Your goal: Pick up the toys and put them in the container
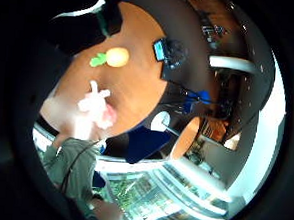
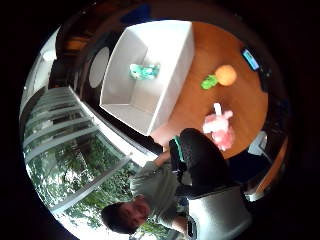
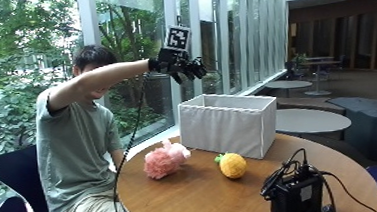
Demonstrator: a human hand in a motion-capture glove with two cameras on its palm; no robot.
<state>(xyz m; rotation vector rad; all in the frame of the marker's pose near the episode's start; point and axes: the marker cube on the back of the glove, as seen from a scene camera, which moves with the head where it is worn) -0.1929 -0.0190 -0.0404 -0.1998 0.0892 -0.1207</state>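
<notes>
Table [image 3: 201, 195]: round, wooden, with the person seated at its left side by the windows.
Container [image 3: 226, 125]: white fabric box standing open-topped on the far part of the table, toward the window side.
Pink plush toy [image 3: 164, 159]: lies on the table in front of the container's left corner, nearest the person, well below the raised hand.
Black device [image 3: 295, 195]: sits with its cables at the near right edge of the table.
Pineapple toy [image 3: 232, 164]: yellow with a green tuft, on the table just in front of the container, right of the pink plush, apart from it.
Green toy [image 2: 144, 71]: already inside the container, lying on its floor; seen only from the thumb-side palm view.
Right hand [image 3: 181, 66]: gloved, lifted high at head level above the container's left end, arm stretched out; fingers hang loosely curled with nothing between them, touching no toy.
</notes>
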